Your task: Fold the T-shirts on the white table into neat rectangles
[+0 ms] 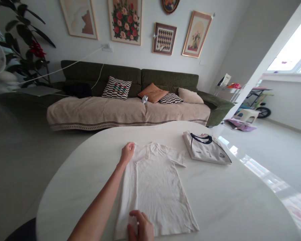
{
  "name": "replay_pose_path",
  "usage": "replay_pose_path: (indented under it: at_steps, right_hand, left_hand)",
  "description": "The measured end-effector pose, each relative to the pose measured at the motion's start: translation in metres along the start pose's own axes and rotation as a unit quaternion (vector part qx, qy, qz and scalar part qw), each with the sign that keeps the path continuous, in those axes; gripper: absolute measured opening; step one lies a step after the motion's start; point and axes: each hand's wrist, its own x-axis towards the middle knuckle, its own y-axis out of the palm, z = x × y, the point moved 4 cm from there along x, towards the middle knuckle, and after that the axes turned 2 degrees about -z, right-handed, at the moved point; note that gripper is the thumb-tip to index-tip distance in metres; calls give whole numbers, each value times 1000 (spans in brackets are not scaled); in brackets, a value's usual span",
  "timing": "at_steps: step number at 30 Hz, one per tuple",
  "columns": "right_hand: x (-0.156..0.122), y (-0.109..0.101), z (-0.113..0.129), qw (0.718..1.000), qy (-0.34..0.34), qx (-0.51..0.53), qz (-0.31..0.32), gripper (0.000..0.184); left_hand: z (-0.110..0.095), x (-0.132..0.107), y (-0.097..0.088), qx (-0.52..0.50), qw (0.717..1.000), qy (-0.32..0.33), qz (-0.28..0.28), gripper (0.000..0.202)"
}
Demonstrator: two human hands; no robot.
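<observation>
Your left hand [127,152] pinches the white shirt [160,187] at its upper left edge; shirt's on the table [75,177]. Right hand [143,227] curled near hem, grip unclear. Far-right rack [225,89] holds orange/red items [236,86].

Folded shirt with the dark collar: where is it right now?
In the head view, the folded shirt lies on the white table, to the right of the spread shirt and near the table's far right edge.
</observation>
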Motion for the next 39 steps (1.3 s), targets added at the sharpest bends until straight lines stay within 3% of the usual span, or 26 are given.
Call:
replay_pose_path:
  at_steps: [5, 8, 11, 13, 14, 17, 20, 22, 27, 33, 36, 39]
  right_hand:
    - [10, -11, 14, 998, 14, -32, 46, 24]
    - [16, -20, 19, 987, 23, -86, 133, 31]
    - [27, -32, 18, 956, 40, -106, 272, 29]
    - [51, -45, 14, 945, 47, -99, 309, 22]
    - [70, -52, 12, 950, 49, -103, 289, 18]
    - [144, -70, 0, 973, 74, -173, 131, 17]
    - [206, -61, -13, 973, 101, -204, 45, 25]
    - [231, -47, -19, 969, 111, -219, 11, 28]
    - [249, -17, -29, 969, 90, -232, -12, 31]
    - [242, -19, -34, 967, 41, -251, -23, 27]
    - [250, -11, -27, 964, 26, -262, -27, 26]
    - [272, 14, -11, 968, -5, -251, 3, 28]
  left_hand:
    - [30, -60, -17, 137, 989, 53, -10, 33]
    - [45, -83, -15, 271, 958, 88, -17, 38]
    - [50, -91, -14, 320, 939, 129, -16, 39]
    - [50, -92, -14, 334, 932, 141, -15, 39]
    - [49, -91, -14, 339, 930, 141, -15, 39]
    - [46, -90, -15, 345, 928, 137, -17, 39]
    - [45, -90, -16, 345, 929, 135, -21, 40]
    - [45, -91, -16, 343, 929, 136, -24, 41]
    - [45, -91, -16, 346, 929, 126, -30, 42]
    - [44, -90, -15, 356, 926, 117, -31, 44]
    - [43, -90, -15, 357, 928, 109, -24, 44]
    - [45, -91, -15, 351, 931, 102, -27, 44]
